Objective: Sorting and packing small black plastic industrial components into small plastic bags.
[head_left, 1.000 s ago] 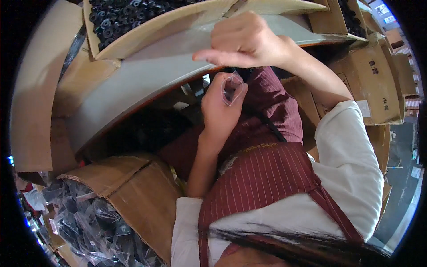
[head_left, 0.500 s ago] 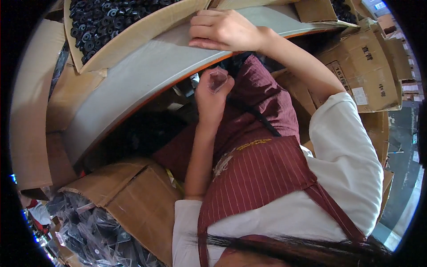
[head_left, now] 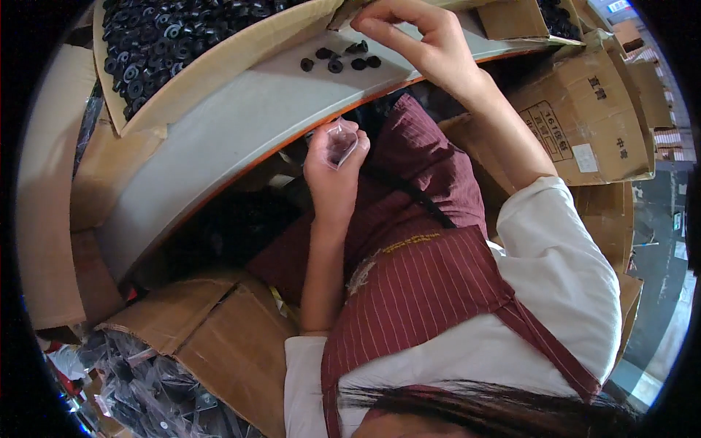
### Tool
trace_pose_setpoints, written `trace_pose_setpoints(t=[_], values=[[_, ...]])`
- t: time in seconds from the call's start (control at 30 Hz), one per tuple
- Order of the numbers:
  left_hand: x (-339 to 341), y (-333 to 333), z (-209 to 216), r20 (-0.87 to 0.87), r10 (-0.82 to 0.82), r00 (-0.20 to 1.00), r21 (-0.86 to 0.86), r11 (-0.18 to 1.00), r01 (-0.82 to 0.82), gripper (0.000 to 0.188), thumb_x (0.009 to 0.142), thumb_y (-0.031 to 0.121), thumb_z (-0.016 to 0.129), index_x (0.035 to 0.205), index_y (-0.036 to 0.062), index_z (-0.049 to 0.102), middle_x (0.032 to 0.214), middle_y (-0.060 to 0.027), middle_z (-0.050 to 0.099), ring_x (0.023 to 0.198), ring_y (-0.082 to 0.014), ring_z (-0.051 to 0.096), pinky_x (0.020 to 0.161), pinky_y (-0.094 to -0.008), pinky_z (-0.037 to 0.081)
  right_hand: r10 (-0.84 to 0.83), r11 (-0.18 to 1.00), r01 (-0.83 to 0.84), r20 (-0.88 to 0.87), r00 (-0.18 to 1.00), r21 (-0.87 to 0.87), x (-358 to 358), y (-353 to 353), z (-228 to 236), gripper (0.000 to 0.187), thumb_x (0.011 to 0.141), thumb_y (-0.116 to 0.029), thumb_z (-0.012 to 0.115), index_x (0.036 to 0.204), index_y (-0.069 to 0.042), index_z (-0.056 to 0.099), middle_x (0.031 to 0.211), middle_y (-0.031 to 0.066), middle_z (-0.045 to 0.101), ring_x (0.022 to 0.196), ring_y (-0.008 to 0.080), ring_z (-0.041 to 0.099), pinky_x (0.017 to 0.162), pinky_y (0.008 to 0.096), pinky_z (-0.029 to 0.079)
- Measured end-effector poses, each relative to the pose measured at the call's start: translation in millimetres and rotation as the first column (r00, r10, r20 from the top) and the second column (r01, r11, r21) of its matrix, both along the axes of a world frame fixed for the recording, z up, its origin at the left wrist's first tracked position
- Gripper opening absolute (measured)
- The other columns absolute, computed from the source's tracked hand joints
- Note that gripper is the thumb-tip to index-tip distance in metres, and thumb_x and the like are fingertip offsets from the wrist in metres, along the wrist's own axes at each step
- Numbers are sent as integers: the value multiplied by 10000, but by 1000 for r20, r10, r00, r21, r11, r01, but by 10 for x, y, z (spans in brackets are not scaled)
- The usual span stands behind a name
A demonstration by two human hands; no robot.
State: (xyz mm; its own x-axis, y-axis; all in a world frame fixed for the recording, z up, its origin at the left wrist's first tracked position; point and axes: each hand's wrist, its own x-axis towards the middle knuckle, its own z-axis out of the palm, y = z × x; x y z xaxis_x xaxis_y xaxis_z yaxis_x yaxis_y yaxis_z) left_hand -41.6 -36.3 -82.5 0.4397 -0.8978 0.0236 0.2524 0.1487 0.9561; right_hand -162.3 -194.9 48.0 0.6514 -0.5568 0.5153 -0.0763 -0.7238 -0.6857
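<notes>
My left hand (head_left: 334, 179) is closed around a small clear plastic bag (head_left: 341, 144), in front of the orange table edge. The bag's mouth faces up and stands open; its contents are hard to make out. My right hand (head_left: 438, 51) is raised over the far side of the grey tabletop, fingers arched and the thumb stretched toward the fingertips. I see nothing between them. Below and left of it several small black flanged parts (head_left: 335, 66) lie loose on the table, apart from the hand.
A large cardboard box (head_left: 219, 67) of similar black parts stands at the far left of the grey tabletop (head_left: 241, 109). Another carton (head_left: 504, 20) sits at the far right. Cartons (head_left: 584, 109) are stacked on my right. Bagged dark pieces (head_left: 157, 387) fill a box at lower left.
My right hand has lifted off the tabletop, moving right and away, and uncovered the loose black parts. My left hand, still holding the bag, has shifted slightly left and lower.
</notes>
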Motion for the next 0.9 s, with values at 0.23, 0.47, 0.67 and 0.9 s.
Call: trace_pose_setpoints(t=[0.23,0.47,0.67,0.9], values=[[-27,9,99,20,30,999,-42,999,-29,226,859,-56,702,1054,6,604,979,-36,646,879,-86,611,812,-248,517,-35,982,-20,-289,957,-185,-146,-170,-346,482,821,-37,648,1300,-62,603,1208,137,662,1061,276,636,928,372,517],[-59,26,38,46,-21,999,-42,999,23,219,866,-54,698,1048,22,604,973,-23,643,866,-78,605,799,-236,509,-46,941,-65,-317,947,-332,-77,-110,-297,481,780,-86,669,1253,-10,621,1124,212,653,1083,373,603,957,426,483],[-94,-11,28,75,-43,996,-31,998,45,215,865,-55,700,1042,23,605,975,-19,641,863,-86,608,816,-243,507,-40,928,-79,-308,950,-365,-34,-146,-344,449,794,-105,694,1232,-31,637,1085,195,648,1042,378,616,917,430,496],[-133,-348,-212,-37,-105,994,56,993,107,238,803,-26,731,1028,-11,657,954,-35,661,911,-130,623,861,-268,487,15,974,-90,-336,942,-209,-2,-134,-302,338,806,-93,690,1142,-51,696,1052,169,639,1012,354,632,888,408,511]])
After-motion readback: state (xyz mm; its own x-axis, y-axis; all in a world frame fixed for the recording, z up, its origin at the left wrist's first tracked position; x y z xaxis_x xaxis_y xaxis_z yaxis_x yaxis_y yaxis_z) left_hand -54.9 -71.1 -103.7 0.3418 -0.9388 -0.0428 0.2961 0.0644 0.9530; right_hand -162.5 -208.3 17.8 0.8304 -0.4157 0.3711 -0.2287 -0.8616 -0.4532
